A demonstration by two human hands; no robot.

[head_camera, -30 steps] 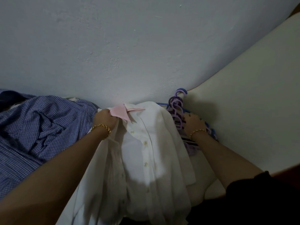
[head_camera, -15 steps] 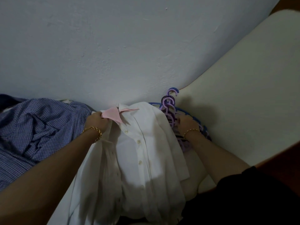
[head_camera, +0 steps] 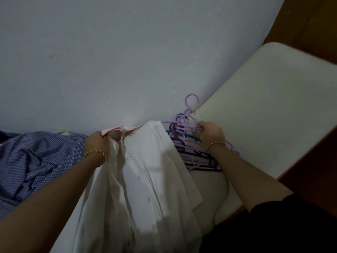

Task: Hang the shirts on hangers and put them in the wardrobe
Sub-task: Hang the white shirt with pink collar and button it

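While left hand (head_camera: 96, 143) grips shirt (head_camera: 145, 170) collar, right hand (head_camera: 211, 133) pinches hanger (head_camera: 184, 127) just beside.

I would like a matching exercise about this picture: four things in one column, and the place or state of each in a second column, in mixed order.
Things
1. white shirt
2. blue checked shirt
3. lilac hanger
4. pile of hangers

Place or state
A. lies at the far left, with no hand on it
B. gripped at its collar by the left hand
C. gripped by the right hand, hook pointing up at the wall
D. lies under the right wrist, beside the white shirt

Pairs: 1-B, 2-A, 3-C, 4-D
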